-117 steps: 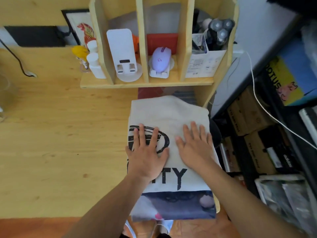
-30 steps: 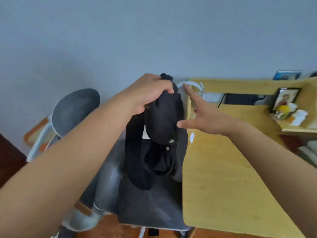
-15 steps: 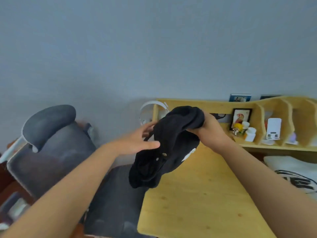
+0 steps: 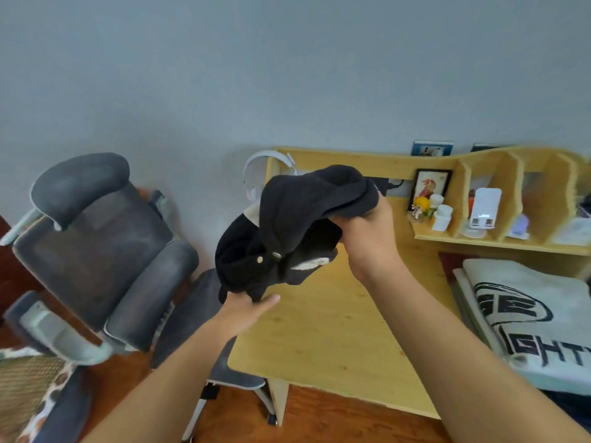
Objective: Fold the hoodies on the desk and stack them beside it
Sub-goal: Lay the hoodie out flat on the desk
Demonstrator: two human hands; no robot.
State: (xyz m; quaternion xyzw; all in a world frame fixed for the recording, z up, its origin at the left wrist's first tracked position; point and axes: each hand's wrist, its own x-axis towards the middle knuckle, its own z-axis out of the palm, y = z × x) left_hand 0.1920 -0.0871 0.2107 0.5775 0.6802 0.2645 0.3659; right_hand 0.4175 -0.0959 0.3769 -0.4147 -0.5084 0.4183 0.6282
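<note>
Above the desk's (image 4: 335, 330) left edge we hold the black hoodie (image 4: 287, 238), bunched and off the wood, partly over the gap between desk and office chair (image 4: 96, 244). Our right hand (image 4: 367, 238) is clamped on the top fold, fingers curled round the fabric; our left hand (image 4: 246, 311) is at the bottom hem, thumb out, and looks to pinch the lowest bit, tho the cloth hides those fingers. Half a sec ago the left was up beside the bundle w/ fingers apart; now it's dropped to the hem. A sec ago the left had the top over the chair & the right was reaching in empty, so the garment has switched hands and come desk-ward. We read this as getting hold of both ends to shake it flat: folding of this one isn't started yet.

Farther out, at the desk's right edge, a white printed hoodie (image 4: 527, 318) lies folded on a stack, so part of the job looks done. Along the back edge sits a wooden organizer (image 4: 511, 199) w/ a framed picture (image 4: 430, 190), small bottles (image 4: 441, 215) & a white gadget (image 4: 484, 209); white headphones (image 4: 256, 177) hang at the back-left corner.

In the way: not much. The mid-desk wood is bare for spreading. The chair is close at the left, so a loose sleeve could snag there, and the stack limits room at the right.
</note>
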